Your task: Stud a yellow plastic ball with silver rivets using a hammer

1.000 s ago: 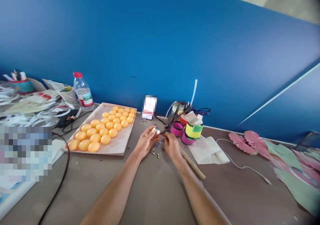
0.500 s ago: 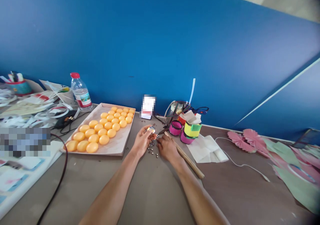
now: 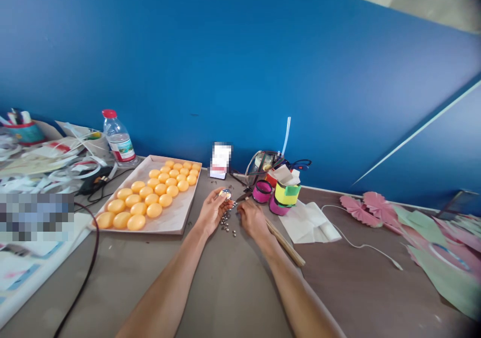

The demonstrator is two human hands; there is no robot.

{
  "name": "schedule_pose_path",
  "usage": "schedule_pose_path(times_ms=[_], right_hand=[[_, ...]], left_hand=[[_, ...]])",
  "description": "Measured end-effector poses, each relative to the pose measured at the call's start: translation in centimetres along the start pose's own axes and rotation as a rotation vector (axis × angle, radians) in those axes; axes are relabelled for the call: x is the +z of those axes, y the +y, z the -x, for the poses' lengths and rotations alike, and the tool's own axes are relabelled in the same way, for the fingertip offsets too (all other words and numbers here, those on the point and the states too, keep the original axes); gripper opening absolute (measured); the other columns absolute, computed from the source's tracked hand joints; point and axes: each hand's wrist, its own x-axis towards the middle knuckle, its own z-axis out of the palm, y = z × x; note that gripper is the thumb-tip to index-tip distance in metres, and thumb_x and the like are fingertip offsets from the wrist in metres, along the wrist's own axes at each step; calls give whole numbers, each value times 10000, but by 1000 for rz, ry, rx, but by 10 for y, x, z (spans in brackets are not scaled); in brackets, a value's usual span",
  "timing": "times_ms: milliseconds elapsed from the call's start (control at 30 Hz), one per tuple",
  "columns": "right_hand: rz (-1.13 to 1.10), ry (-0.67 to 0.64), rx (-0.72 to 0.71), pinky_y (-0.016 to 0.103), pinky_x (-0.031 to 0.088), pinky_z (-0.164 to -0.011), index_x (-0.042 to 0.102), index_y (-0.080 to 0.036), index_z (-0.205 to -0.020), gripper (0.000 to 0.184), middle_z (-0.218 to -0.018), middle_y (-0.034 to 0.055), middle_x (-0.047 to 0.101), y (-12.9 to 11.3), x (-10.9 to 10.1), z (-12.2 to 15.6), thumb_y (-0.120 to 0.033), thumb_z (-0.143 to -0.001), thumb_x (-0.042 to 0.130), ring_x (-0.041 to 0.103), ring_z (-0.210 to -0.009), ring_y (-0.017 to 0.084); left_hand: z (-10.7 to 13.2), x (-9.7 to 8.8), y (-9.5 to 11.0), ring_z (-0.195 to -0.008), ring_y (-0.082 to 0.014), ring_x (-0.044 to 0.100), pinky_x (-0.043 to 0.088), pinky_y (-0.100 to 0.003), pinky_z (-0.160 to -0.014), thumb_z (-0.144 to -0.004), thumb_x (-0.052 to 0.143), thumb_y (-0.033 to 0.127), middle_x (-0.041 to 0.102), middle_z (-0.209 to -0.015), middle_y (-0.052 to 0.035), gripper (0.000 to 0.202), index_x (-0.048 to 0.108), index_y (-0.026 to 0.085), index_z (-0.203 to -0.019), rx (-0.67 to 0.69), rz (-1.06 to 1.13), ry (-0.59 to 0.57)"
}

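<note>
My left hand [image 3: 212, 211] is closed round a small, shiny, roundish piece [image 3: 225, 194], pale gold with silvery bits on it. Its exact kind is too small to tell. Several small silvery metal beads or studs [image 3: 225, 222] lie loose on the table below and between my hands. Just right of them, my right hand [image 3: 252, 218] is low over the table with its fingers curled together. Whatever those fingertips may hold is hidden. A wooden stick [image 3: 287, 245] lies beside my right wrist, partly behind the hand.
Left stands a shallow white box [image 3: 171, 223] with rows of orange balls [image 3: 151, 198]. A phone [image 3: 220, 162] leans against the blue partition [image 3: 240, 77]. Magenta and yellow bands [image 3: 262, 191], white tissue [image 3: 311, 222] and a white cable [image 3: 366, 247] lie right. A water bottle [image 3: 119, 142] stands back left.
My right hand has drawn slightly back from the beads, its fingers more tightly bunched. The left hand keeps its hold on the shiny piece. The whole view has shifted slightly.
</note>
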Motion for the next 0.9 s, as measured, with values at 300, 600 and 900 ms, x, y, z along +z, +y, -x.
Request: schedule_pose_path(times_ms=[300, 600, 900], right_hand=[[16, -104, 14, 267, 341, -785, 611, -201, -800, 142, -881, 53, 631, -1, 2, 0, -170, -789, 473, 567, -860, 168], [-731, 169, 244, 257, 386, -579, 543, -209, -712, 95, -573, -9, 558, 1, 7, -4, -184, -723, 453, 519, -552, 152], [-1623, 120, 364, 213, 327, -488, 572, -183, -705, 184, -605, -41, 548, -5, -1, -10, -316, -612, 659, 451, -469, 70]], left_hand=[[2, 3, 2, -639, -115, 624, 494, -249, -631, -666, 691, 276, 637, -798, -28, 385, 531, 162, -996, 1, -3, 1], [4, 5, 3, -661, -133, 630, 500, -271, -666, -678, 673, 274, 636, -769, -21, 385, 533, 161, -1018, -35, 2, -20], [4, 3, 0, -733, -168, 635, 489, -314, -737, -693, 639, 210, 660, -832, -67, 379, 547, 136, -1054, -81, -5, -42]])
